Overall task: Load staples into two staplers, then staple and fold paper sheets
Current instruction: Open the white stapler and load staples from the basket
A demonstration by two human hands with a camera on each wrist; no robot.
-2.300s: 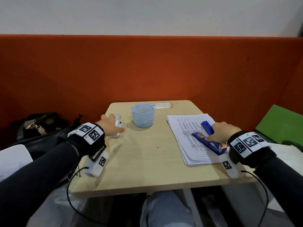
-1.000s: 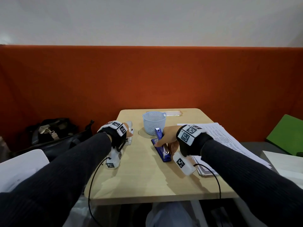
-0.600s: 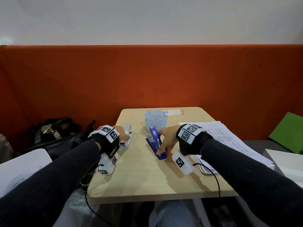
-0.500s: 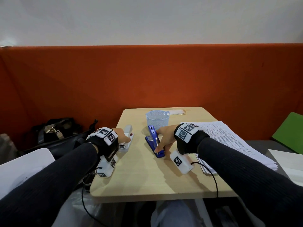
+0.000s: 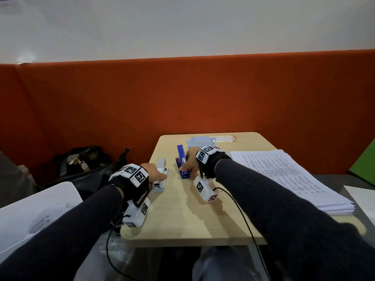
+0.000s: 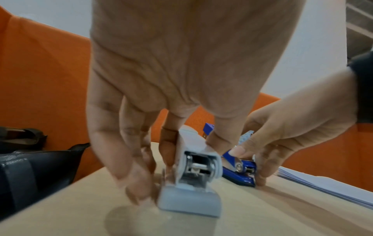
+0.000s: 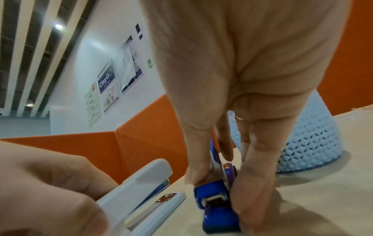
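Blue stapler (image 5: pixel 182 163) shifted off papers (image 5: pixel 284 175) toward desk centre, beside white stapler (image 5: pixel 161 175). Right hand (image 5: pixel 190 160) pinches blue hinge end; left hand (image 5: pixel 153 173) pinches white. Both rigid, light, smooth; grip sides near hinge.

Left hand (image 5: pixel 154 173) grips white stapler (image 5: pixel 161 175), right hand (image 5: pixel 190 161) blue stapler (image 5: pixel 182 164)

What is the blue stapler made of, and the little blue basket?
The blue stapler looks like glossy painted metal or hard plastic, I can't tell which; its hinge shows bare silvery metal. The basket seems matte pale-blue plastic, moulded with rows of small holes.
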